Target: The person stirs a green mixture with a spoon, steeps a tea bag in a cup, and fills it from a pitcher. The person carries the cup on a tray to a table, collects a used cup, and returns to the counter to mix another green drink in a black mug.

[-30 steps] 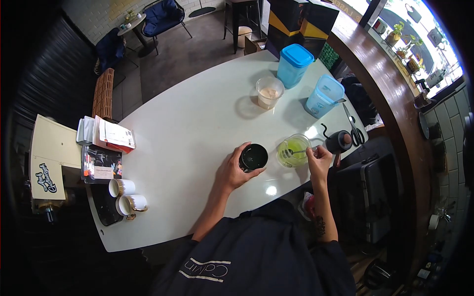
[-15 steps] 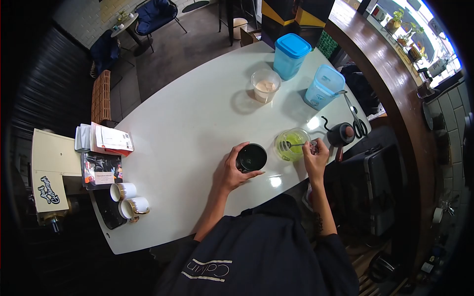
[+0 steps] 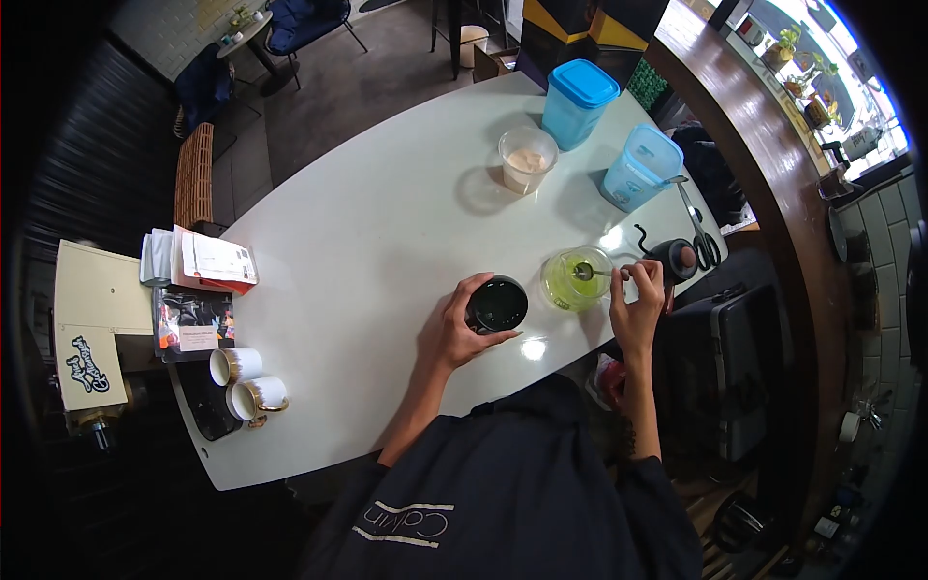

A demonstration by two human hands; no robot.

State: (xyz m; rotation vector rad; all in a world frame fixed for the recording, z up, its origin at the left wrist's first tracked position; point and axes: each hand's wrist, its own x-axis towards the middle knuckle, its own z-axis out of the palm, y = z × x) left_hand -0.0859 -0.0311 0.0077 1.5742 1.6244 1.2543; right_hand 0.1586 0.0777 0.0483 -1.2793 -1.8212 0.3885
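Observation:
My left hand (image 3: 468,324) is wrapped round a dark round cup (image 3: 498,304) on the white table; its inside looks nearly black. Between the fingers of my right hand (image 3: 638,304) is the handle of a metal spoon (image 3: 592,273). The spoon's bowl is over the inside of a clear plastic cup (image 3: 551,292) that contains bright green liquid (image 3: 574,290). I cannot tell whether the spoon touches the liquid. Just right of that hand stands a small dark kettle (image 3: 669,259) with a thin curved spout.
Behind the green cup stand a clear tub of pale powder (image 3: 527,162), a lidded blue container (image 3: 580,104) and an open blue container (image 3: 642,169). Scissors (image 3: 704,242) lie at the right edge. Two white-gold mugs (image 3: 253,394) and packets (image 3: 208,266) occupy the table's left end.
My right hand has shifted slightly right and the spoon's bowl has come up to show more clearly above the green liquid. The left hand keeps its hold on the dark cup.

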